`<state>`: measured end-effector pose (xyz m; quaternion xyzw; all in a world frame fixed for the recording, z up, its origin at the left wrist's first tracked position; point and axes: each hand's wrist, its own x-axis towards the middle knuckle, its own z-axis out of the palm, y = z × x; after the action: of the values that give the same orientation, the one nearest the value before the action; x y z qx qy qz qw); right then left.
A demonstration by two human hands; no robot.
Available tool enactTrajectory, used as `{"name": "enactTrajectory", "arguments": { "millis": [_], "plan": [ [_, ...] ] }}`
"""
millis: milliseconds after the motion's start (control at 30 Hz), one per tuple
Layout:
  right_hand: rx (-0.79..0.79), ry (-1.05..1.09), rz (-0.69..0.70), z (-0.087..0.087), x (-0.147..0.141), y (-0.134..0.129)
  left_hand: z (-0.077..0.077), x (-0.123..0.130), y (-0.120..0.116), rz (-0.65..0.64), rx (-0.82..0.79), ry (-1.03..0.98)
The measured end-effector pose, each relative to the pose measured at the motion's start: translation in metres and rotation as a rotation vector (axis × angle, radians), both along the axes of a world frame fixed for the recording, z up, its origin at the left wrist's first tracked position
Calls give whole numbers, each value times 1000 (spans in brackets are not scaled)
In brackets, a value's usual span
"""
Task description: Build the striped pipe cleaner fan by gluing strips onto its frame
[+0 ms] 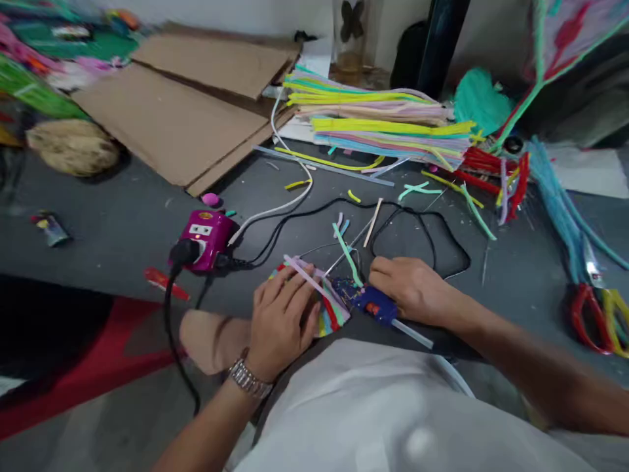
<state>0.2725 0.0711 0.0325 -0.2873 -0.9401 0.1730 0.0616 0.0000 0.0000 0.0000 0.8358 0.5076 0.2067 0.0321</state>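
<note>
1. One striped piece: soft strips set side by side, red, yellow, blue, lilac and green among them. Lies at near edge of grey worktop, partly hidden under left hand.
2. Left hand: palm down over striped piece. Fingers extended and close together, thumb set apart; cannot tell whether pinching anything beneath.
3. Lilac strip, single: lies slantwise at left fingertips, one end projecting past striped piece. Looks loose.
4. Right hand: just right of striped piece. Fingers curled and clamped on blue glue gun, front end turned toward striped piece, clear stick projecting from rear.
5. Done, by judgement: several strips already laid in a row. Count uncertain, with much of surface covered.
6. Left, by judgement: lilac strip not yet settled in line. Full extent of remaining work: cannot tell.
7. Unused stock: upper bundle and lower bundle of coloured strips, stacked at back. Nearer, mint strip beside glue gun, and assorted short offcuts.
8. Equipment, not in hand: scissors at far right; magenta power socket at left, with black plug inserted.
</note>
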Motion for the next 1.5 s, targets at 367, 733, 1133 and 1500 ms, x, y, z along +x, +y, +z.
{"name": "enactTrajectory", "arguments": {
  "millis": [367,733,1133,1500],
  "plan": [
    [-120,225,-73,-3,9,-2,-2,-1,0,-9,-14,-8],
    [-169,648,-366,-3,17,-7,5,3,2,12,-35,22],
    [-230,691,-565,-6,7,-17,8,6,3,11,-32,97],
    [113,516,-346,-38,-37,-8,-1,5,2,0,41,63]
  ]
}}
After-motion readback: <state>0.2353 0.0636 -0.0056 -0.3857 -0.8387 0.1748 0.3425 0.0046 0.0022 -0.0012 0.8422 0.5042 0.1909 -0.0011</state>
